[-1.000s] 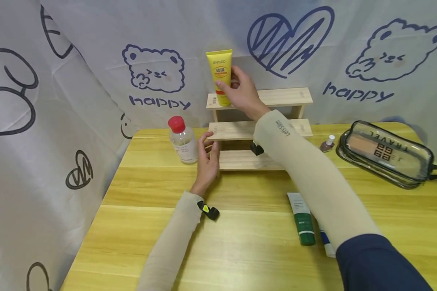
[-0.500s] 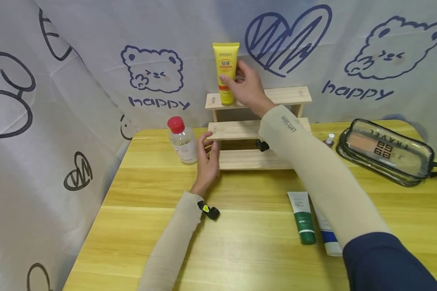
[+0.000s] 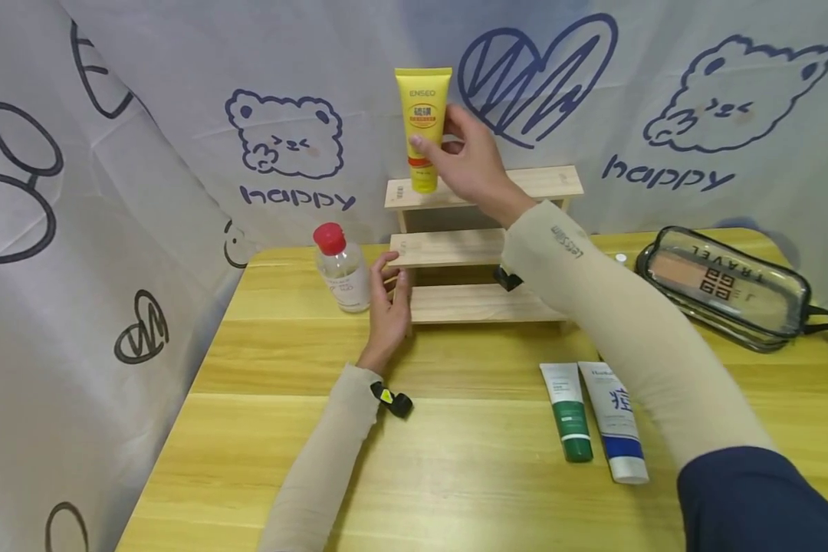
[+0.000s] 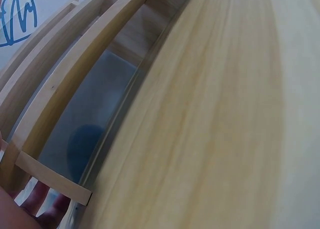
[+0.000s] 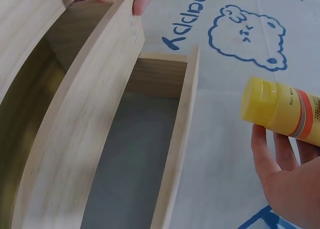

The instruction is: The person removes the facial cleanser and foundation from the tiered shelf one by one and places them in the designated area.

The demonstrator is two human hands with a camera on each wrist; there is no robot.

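Wooden table (image 3: pixel 455 429), printed cloth backdrop (image 3: pixel 179 115) | left hand (image 3: pixel 389 307) fingers loosely spread, resting at stepped wooden rack (image 3: pixel 483 245) | right hand (image 3: pixel 472 165) pinches yellow tube (image 3: pixel 422 126) cap-down, just above top step.

I see a bright yellow tube (image 3: pixel 422 126) with an orange band and a yellow cap, against a pale grey-white backdrop (image 3: pixel 179 115) printed with navy bears, hearts and the word "happy". The stepped shelf (image 3: pixel 479 245) is pale bare wood, and the surface (image 3: pixel 455 460) is yellow wood-grain in warmer stripes. On it I make out a clear bottle (image 3: pixel 343 270) with a red cap, a green-and-white tube (image 3: pixel 567 410), a blue-and-white tube (image 3: pixel 614 420) and a clear pouch (image 3: pixel 727 287) trimmed in black; both sleeves (image 3: pixel 331 460) are beige.
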